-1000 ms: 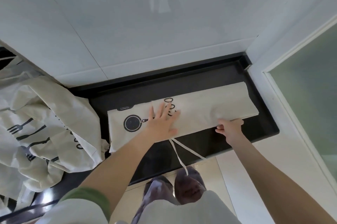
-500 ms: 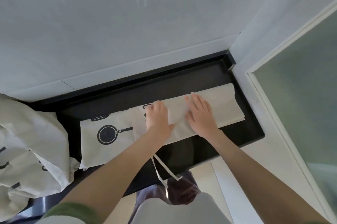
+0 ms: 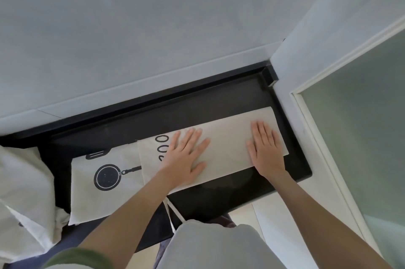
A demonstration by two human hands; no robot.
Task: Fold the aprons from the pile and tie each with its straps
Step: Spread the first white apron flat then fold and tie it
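Note:
A cream apron (image 3: 230, 148) printed with black kitchen tools lies folded into a long strip on the black counter (image 3: 219, 106). Its right part is doubled over the left part, where a frying-pan print (image 3: 107, 177) shows. My left hand (image 3: 186, 157) presses flat on the middle of the folded layer, fingers spread. My right hand (image 3: 266, 148) presses flat on the layer's right end. Two white straps (image 3: 173, 211) hang off the counter's front edge below my left forearm.
The pile of cream aprons (image 3: 24, 198) lies at the left end of the counter. A white tiled wall (image 3: 153, 27) rises behind the counter, and a white frame with frosted glass (image 3: 361, 137) closes it off on the right.
My right hand has slid from the middle of the folded layer to its right end, smoothing it. My left hand stays pressed near the middle. The camera has moved closer.

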